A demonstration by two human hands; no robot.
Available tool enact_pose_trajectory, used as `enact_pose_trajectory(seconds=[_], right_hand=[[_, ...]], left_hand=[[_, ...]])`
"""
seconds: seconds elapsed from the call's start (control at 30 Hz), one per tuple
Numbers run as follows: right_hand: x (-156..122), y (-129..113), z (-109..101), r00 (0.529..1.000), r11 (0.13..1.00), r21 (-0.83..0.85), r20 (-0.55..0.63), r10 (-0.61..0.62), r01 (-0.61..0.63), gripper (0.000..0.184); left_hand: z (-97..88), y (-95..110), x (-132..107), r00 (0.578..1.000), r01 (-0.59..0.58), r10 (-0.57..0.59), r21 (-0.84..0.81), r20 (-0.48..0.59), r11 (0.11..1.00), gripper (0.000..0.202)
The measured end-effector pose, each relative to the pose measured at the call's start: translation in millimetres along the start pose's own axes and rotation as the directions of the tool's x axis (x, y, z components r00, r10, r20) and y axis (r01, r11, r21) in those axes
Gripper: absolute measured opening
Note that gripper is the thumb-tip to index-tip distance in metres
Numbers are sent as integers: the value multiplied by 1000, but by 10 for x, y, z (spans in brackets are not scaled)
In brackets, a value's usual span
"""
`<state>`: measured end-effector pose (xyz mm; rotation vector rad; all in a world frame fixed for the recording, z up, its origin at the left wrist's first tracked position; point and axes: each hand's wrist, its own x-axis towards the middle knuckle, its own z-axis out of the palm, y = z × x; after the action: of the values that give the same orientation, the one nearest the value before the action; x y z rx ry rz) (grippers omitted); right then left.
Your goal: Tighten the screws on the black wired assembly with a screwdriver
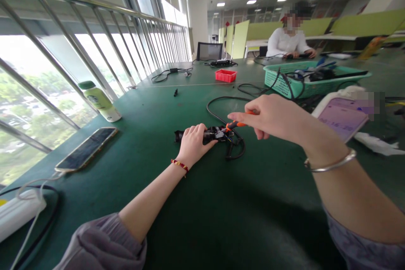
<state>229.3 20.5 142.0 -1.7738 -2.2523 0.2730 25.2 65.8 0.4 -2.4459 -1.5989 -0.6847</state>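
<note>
My left hand (193, 141) presses down on a small black device (212, 134) lying on the green table (196, 215), fingers wrapped over its left part. My right hand (272, 116) grips an orange-handled screwdriver (236, 125) whose tip touches the device's right end. A black cable (221, 112) loops from the device toward the back. A red bracelet circles my left wrist and a silver bangle my right.
A phone (87, 148) and a green-capped bottle (99, 100) lie at the left, a white power strip (17, 215) at the near left. A red tray (225, 75) and a green basket (284, 86) stand behind. Another phone (343, 117) is propped at the right. A person sits far back.
</note>
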Motion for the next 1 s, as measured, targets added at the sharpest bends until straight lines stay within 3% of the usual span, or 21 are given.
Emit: enact_pose_trajectory(seconds=[0.1,0.23,0.4,0.53,0.63,0.73,0.87,1.0], right_hand=[[-17,6,8,997,998,-13,-40,-59,59,40],[-39,81,-2,975,977,-9,-60,-213,213,11],[-60,85,-22,971,972,4,-33,-236,236,10],[-47,11,-7,990,993,-8,-67,-120,120,35],[-39,-27,6,992,997,-20,-104,-72,71,43],[-41,-17,10,990,996,-7,-113,-88,87,38],[-58,22,9,977,979,9,-64,-202,203,15],[-82,4,13,966,967,-1,-50,-255,255,14]], left_hand=[[-2,16,-2,1000,10,-10,9,-3,1000,31],[12,51,-12,999,42,-41,3,-25,999,33],[30,72,-32,997,38,-41,-34,-67,999,40],[32,54,-41,998,4,-7,-50,-63,999,42],[29,48,-39,998,1,-3,-36,-57,999,41],[28,54,-33,998,2,-3,-23,-60,1000,40],[22,67,-30,999,5,-6,-20,-52,1000,39],[14,78,-32,999,16,-17,-18,-47,1000,37]])
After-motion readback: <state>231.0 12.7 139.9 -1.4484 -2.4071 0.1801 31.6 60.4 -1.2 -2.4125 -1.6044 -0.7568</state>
